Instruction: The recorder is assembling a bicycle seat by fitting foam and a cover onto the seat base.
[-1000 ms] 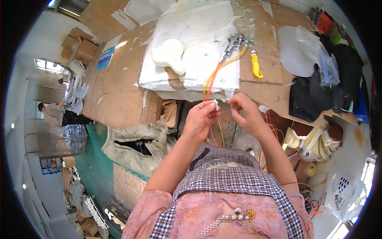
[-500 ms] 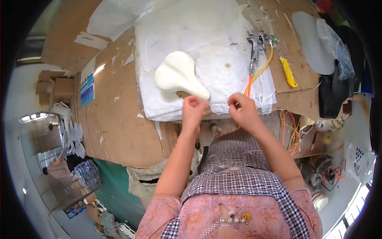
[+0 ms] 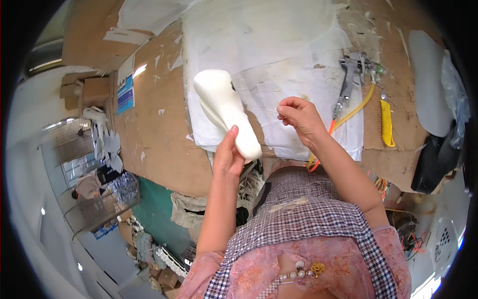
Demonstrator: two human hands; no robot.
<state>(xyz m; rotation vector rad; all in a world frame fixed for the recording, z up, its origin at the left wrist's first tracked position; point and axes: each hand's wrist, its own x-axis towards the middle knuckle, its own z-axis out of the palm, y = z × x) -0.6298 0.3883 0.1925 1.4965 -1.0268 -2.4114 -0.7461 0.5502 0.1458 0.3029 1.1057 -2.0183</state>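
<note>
A smooth white bicycle saddle (image 3: 221, 102) is held up tilted over the near edge of the work table. My left hand (image 3: 229, 157) grips it by its narrow nose, thumb on top. The rest of those fingers are hidden beneath it. To the right, my right hand (image 3: 301, 119) hovers above white sheeting (image 3: 274, 60), its fingers curled and the tips pinched together. Whether anything small is in that pinch I cannot make out. Beyond it a metal spray gun (image 3: 351, 79) lies on the table, joined to an orange and yellow hose (image 3: 356, 110).
Right of the spray gun lies a yellow-handled tool (image 3: 387, 123). A flat grey-white panel (image 3: 427, 82) and black material (image 3: 435, 162) are at the far right. Brown cardboard (image 3: 154, 149) covers the table's left part. Another person (image 3: 89, 184) is in the left background.
My left hand has taken hold of the saddle, lifted it and turned it on its side toward me. My right hand has moved slightly up, still pinched. The whole view has shifted a little.
</note>
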